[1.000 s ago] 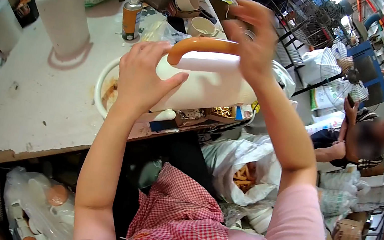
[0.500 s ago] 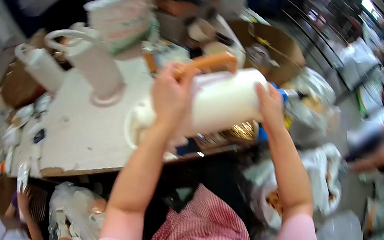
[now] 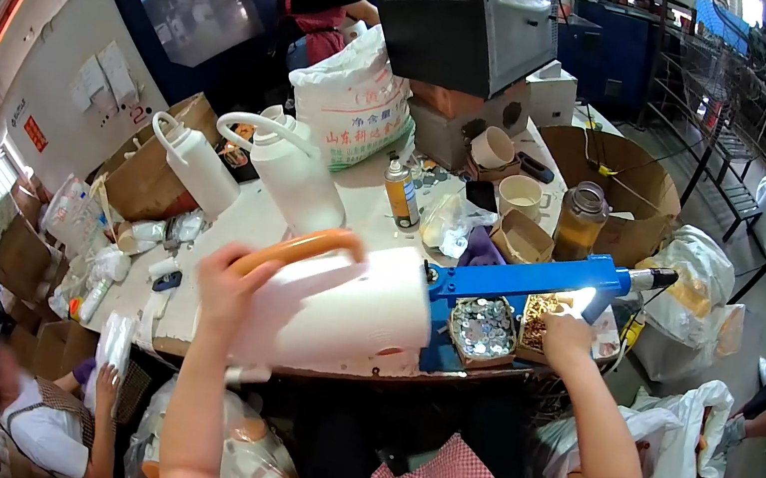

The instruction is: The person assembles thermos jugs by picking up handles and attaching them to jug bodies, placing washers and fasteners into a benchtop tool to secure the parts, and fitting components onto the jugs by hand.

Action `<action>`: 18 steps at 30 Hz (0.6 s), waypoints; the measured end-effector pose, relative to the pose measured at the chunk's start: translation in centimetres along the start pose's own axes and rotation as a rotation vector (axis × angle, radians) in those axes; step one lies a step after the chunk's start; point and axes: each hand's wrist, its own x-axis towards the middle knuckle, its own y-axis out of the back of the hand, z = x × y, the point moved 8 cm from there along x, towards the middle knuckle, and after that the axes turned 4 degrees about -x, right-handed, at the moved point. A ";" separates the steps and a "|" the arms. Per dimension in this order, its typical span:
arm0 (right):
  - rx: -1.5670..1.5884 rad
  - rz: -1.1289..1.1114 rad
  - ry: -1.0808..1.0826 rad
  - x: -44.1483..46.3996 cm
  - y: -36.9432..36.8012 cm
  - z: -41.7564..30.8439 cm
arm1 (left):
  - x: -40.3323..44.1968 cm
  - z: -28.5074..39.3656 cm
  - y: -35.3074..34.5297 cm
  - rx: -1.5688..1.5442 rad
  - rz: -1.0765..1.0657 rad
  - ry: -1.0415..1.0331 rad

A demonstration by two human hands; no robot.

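Observation:
My left hand (image 3: 231, 290) is closed on the orange-brown handle (image 3: 305, 248) of a large white jug (image 3: 351, 310), which lies on its side over the table's front edge. The jug's right end is against a blue metal fixture (image 3: 528, 282). My right hand (image 3: 569, 339) is at a small box of brass-coloured screws (image 3: 540, 316), fingertips pinched together among them; whether they hold one is hidden. Beside it, another small box holds silvery discs (image 3: 483, 329). Two more white jugs (image 3: 297, 179) with white handles stand at the back left of the table.
A spray can (image 3: 401, 191), a printed white sack (image 3: 353, 102), a jar of amber liquid (image 3: 581, 222) and cups stand on the table (image 3: 232, 234). Bags of handles (image 3: 703, 445) are at right. A co-worker (image 3: 61, 408) sits lower left; another person (image 3: 326, 7) stands behind.
The jug has come down and left from the raised position to the blue fixture. My right hand has let go of the jug and moved right to the screw box; my left keeps the handle.

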 end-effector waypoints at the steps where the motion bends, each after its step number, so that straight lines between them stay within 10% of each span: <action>1: -0.011 -0.010 -0.022 1.4 -1.8 0.6 | -1.5 -2.7 3.8 -0.019 0.116 0.064; 6: 0.107 -0.026 -0.006 1.7 0.3 0.3 | -11.6 -10.9 12.0 -0.318 0.412 0.340; 18: 0.118 -0.140 -0.055 1.8 0.5 0.8 | -17.1 -13.7 6.8 -0.473 0.277 0.386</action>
